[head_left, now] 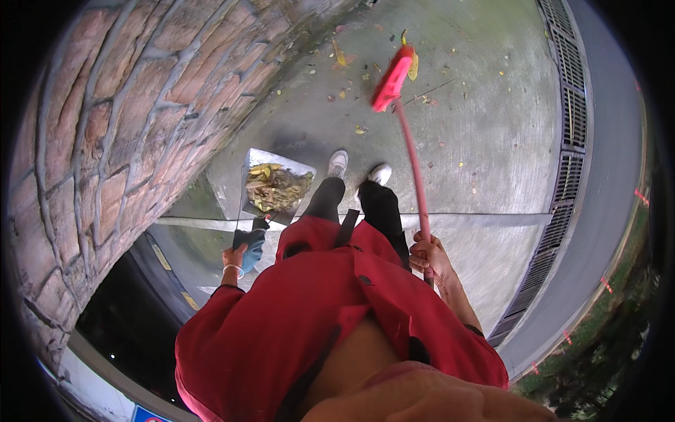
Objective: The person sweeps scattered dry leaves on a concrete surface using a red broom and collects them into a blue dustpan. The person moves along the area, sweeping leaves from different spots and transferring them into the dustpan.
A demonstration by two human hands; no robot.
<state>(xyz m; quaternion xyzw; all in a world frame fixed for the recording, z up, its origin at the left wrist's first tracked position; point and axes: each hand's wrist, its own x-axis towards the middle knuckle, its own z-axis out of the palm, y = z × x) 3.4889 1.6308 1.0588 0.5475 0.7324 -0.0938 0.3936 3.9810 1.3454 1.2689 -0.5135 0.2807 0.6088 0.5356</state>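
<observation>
My right hand (432, 259) is closed around the red handle (413, 162) of a broom. The broom's bright red head (394, 79) is on the concrete ahead of my feet, touching or close beside a long yellow leaf (413, 65). On my left, a metal-looking dustpan (261, 156) holds a heap of dry yellow and brown leaves (275, 190). My left hand (233, 258) is closed at the dustpan's dark handle (260, 224), with a teal cloth-like piece (252, 247) at the fingers. Whether that piece is a glove or a cloth I cannot tell.
A stone wall (126, 119) rises on the left. Scattered leaves (341, 53) and a thin twig (434, 90) lie on the concrete (492, 133). A metal drain grate (568, 169) runs along the right, beside a grey road (615, 141). My white shoes (338, 163) stand between pan and broom.
</observation>
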